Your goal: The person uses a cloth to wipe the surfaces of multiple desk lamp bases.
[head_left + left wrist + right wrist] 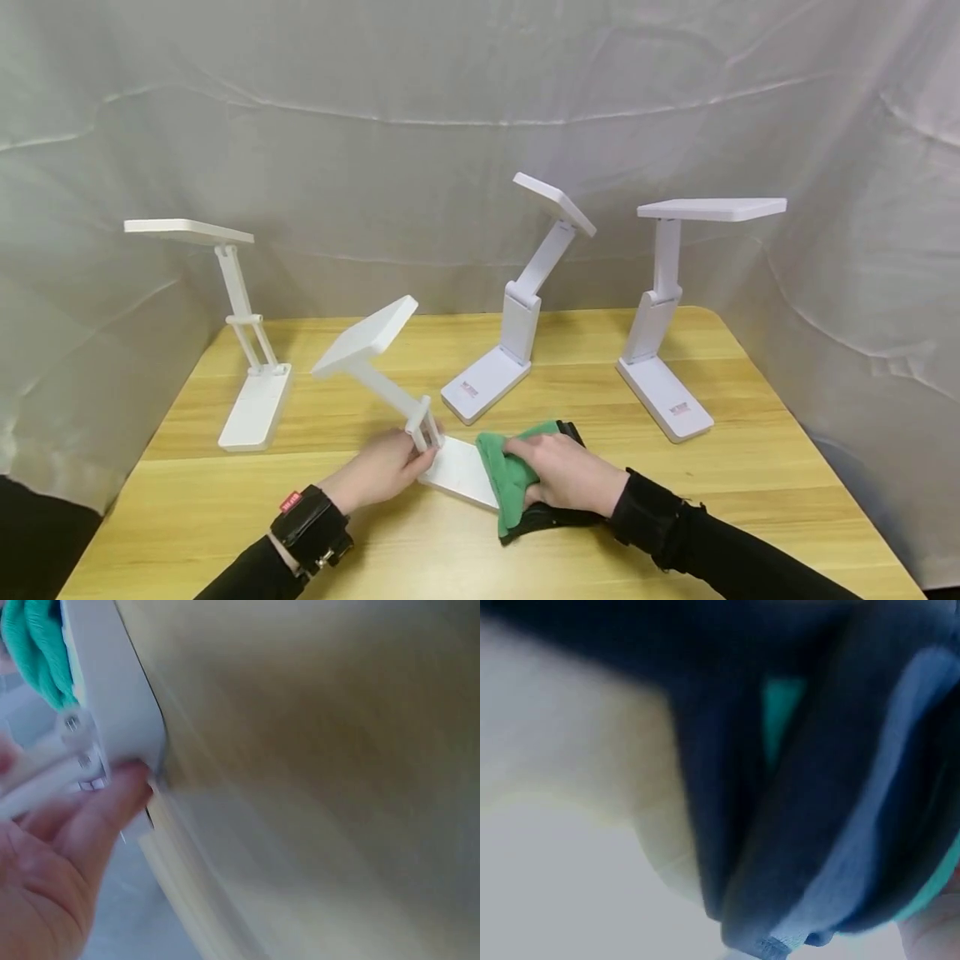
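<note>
A white folding desk lamp stands near the front of the table, its base angled to the right and its head tilted up to the left. My left hand grips the hinge end of the base, thumb on the near edge. In the left wrist view, fingers press on the base's rounded corner. My right hand holds a bunched green cloth with a black side, laid over the far end of the base and hiding it. Dark folds of the cloth fill much of the right wrist view.
Three more white desk lamps stand unfolded behind: one at the left, one in the middle and one at the right. A pale sheet hangs round the wooden table at the back and sides.
</note>
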Action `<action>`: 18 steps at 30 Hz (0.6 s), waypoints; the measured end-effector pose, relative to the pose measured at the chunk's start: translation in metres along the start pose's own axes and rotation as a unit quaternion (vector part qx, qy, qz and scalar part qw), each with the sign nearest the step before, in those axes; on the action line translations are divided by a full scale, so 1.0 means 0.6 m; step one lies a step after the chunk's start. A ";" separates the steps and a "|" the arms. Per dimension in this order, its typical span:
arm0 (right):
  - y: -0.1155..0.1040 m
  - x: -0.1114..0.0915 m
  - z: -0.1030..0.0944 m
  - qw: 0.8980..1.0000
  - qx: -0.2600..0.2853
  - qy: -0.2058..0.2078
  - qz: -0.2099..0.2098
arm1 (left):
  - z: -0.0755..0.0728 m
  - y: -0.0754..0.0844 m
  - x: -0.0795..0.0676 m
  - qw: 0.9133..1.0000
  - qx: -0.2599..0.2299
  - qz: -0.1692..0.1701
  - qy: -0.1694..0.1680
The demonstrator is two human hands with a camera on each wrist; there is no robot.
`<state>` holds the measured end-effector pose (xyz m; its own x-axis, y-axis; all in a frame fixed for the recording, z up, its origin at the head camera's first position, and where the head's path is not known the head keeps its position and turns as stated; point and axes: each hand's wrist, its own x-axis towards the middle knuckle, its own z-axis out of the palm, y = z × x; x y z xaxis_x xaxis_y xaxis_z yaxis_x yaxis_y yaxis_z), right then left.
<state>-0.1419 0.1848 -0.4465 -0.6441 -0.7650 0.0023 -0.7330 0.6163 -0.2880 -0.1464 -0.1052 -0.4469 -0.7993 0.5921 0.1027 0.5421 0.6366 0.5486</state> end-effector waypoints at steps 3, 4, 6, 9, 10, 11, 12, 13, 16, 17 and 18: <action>-0.010 0.003 0.006 1.000 -0.013 0.001 -0.002 | 0.001 0.004 -0.001 0.999 -0.027 -0.018 0.007; -0.013 0.004 0.009 1.000 -0.018 0.005 -0.006 | 0.001 0.004 -0.001 0.999 -0.037 -0.022 0.008; -0.017 0.006 0.013 0.999 -0.024 0.017 -0.016 | 0.000 0.002 0.000 0.999 -0.045 -0.022 0.009; -0.019 0.010 0.017 0.999 -0.018 0.037 -0.034 | -0.003 -0.007 0.001 0.999 -0.051 -0.014 0.008; -0.019 0.010 0.018 0.998 -0.012 0.043 -0.039 | -0.005 -0.010 0.002 0.998 -0.056 -0.013 0.008; -0.019 0.011 0.018 0.998 -0.007 0.048 -0.043 | -0.006 -0.013 0.002 0.998 -0.059 -0.012 0.007; -0.018 0.011 0.019 0.998 -0.001 0.052 -0.047 | -0.008 -0.016 0.003 0.998 -0.062 -0.011 0.006; -0.018 0.011 0.019 0.997 0.002 0.056 -0.052 | -0.009 -0.018 0.003 0.998 -0.064 -0.009 0.005; -0.023 0.010 0.023 0.996 0.000 0.060 -0.065 | -0.013 -0.021 0.003 0.998 -0.067 -0.011 0.000; -0.026 0.009 0.025 0.996 -0.005 0.057 -0.070 | -0.014 -0.022 0.003 0.998 -0.065 -0.010 -0.001; -0.030 0.008 0.027 0.996 -0.012 0.051 -0.074 | -0.014 -0.022 0.002 0.998 -0.065 -0.010 -0.001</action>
<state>-0.1282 0.1668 -0.4570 -0.5458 -0.8260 0.1408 -0.8264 0.5028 -0.2535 -0.1570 -0.1170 -0.4471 -0.8085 0.5818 0.0888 0.4884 0.5791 0.6528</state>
